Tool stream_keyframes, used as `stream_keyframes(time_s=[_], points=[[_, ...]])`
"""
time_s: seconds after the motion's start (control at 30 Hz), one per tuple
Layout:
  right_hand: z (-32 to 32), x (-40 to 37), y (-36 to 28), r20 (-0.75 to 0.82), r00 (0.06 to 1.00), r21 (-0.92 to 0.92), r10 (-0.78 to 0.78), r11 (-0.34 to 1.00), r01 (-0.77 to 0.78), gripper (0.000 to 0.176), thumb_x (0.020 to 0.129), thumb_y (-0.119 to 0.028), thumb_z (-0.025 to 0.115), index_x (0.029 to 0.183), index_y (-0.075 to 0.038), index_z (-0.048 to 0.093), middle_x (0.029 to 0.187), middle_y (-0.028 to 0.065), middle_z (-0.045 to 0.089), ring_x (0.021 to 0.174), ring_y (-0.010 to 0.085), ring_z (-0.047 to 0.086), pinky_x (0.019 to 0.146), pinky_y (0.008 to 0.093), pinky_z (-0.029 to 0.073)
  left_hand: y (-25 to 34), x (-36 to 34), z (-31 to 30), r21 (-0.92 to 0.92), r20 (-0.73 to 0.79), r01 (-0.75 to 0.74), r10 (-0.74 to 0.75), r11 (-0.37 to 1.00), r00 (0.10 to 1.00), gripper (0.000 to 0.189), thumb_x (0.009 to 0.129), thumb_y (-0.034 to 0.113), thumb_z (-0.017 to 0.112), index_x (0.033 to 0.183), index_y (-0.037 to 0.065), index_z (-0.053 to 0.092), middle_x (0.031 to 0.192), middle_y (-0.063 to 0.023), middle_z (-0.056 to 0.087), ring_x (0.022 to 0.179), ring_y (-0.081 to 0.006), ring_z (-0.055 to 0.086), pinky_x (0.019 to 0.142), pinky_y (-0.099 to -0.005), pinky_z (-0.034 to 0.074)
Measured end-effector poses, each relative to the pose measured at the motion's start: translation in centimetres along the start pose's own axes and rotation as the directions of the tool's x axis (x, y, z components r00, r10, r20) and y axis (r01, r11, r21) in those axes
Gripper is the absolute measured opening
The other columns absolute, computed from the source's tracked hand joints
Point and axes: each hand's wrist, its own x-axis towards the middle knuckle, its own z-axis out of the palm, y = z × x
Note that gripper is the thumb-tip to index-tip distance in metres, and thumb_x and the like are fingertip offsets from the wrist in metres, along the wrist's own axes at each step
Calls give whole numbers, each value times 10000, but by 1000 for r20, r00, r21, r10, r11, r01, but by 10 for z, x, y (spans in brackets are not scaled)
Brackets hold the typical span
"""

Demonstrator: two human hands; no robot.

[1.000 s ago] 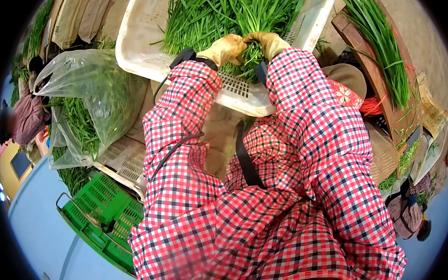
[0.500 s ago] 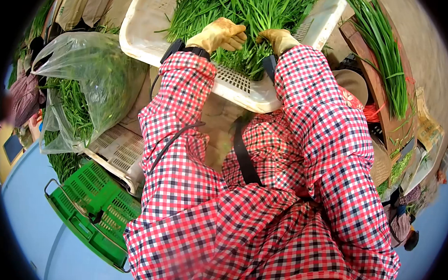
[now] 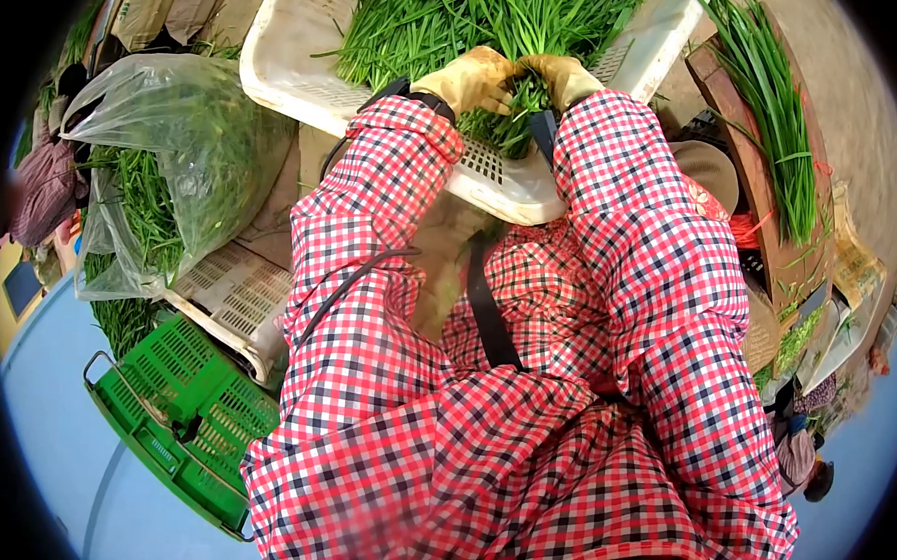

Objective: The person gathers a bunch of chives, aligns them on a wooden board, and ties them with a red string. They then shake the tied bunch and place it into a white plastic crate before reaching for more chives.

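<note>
Long green garlic chives (image 3: 480,21) are heaped in a white plastic crate (image 3: 287,78). Over the crate's near end, my gloved left hand (image 3: 467,81) curls its fingers against the lower ends of a bunch. My gloved right hand (image 3: 559,80) is closed round the same bunch, close beside the left. The left fingertips are partly hidden among the stalks. Both gloves are cream-coloured and stained.
At the left, a clear plastic bag (image 3: 223,160) of greens rests above a pale slatted crate (image 3: 233,296). A green basket (image 3: 178,408) stands below it. More chives (image 3: 776,124) lie on a wooden board (image 3: 731,112) at the right, near red string (image 3: 744,231).
My left hand has moved right and slightly down, from apart to close against my right hand at the bunch. My right hand has stayed nearly in place.
</note>
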Motion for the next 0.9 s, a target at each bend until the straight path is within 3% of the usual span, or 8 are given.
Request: stream_keyframes(time_s=[0.07, 0.13, 0.2, 0.3, 0.4, 0.67, 0.77, 0.9], points=[[1, 14, 14, 50, 998, -244, -43, 968, 54, 597, 744, 105, 707, 1279, -128, 582, 1100, 69, 693, 949, 151, 655, 860, 259, 537, -2, 11, -18, 552, 294, -353, 220, 756, 930, 325, 985, 202, 520, 1187, -47, 571, 1007, -172, 649, 897, -262, 691, 795, -374, 591], [2, 24, 20, 99, 994, -356, -51, 931, 83, 694, 709, 80, 778, 1322, -160, 557, 1114, 52, 691, 918, 141, 657, 823, 247, 559, 19, -4, -20, 756, 643, -642, 329, -127, 692, 317, 985, 212, 528, 1178, -34, 581, 985, -138, 666, 883, -233, 695, 780, -339, 593], [-3, 15, 12, 79, 996, -290, -35, 955, 56, 611, 699, 134, 721, 1244, -115, 597, 1122, 66, 679, 969, 151, 635, 876, 252, 525, 27, -28, -15, 267, 234, -194, 132, 944, 963, 289, 979, 272, 553, 1042, 7, 651, 839, -68, 683, 792, -186, 702, 705, -262, 581], [-13, 8, -1, 156, 983, -245, 96, 968, -56, 578, 686, 181, 696, 1197, -80, 623, 1166, 77, 651, 1028, 149, 609, 938, 227, 478, 35, -15, -50, 347, 115, -137, 103, 928, 988, 319, 945, 346, 599, 944, 45, 704, 830, -43, 690, 738, -141, 693, 656, -234, 555], [-16, 4, -11, 134, 984, -359, 114, 932, -59, 645, 657, 186, 732, 1222, -100, 609, 1188, 71, 638, 1019, 132, 600, 927, 198, 473, 50, -20, -32, 920, -51, 7, 102, 393, 993, 575, 845, 558, 659, 1018, 11, 710, 1047, -181, 694, 983, -279, 661, 857, -363, 523], [17, 78, 58, 222, 965, -440, 138, 898, -27, 818, 666, 124, 777, 1360, -226, 523, 1276, 66, 621, 1096, 170, 630, 959, 253, 522, 5, 27, 25, 977, -152, 163, -92, 134, 984, 550, 807, 437, 724, 1168, 31, 641, 1174, -140, 647, 1074, -259, 622, 936, -345, 499], [12, 62, 83, 74, 983, 410, 165, 894, -181, 135, 799, -100, 732, 913, -28, 717, 867, 80, 704, 733, 167, 629, 692, 255, 526, -35, 78, 22, 968, -241, 241, 0, 73, 970, 534, 808, 428, 708, 1173, 42, 645, 1172, -144, 650, 1076, -262, 623, 927, -360, 500], [-38, -33, -31, -47, 990, -207, -134, 971, 121, 430, 700, 128, 690, 1069, -92, 670, 925, 68, 700, 762, 153, 629, 666, 277, 510, -49, 105, 25, 950, -310, 310, 7, 44, 951, 582, 800, 471, 691, 1175, 28, 646, 1174, -155, 648, 1080, -272, 621, 927, -372, 498]])
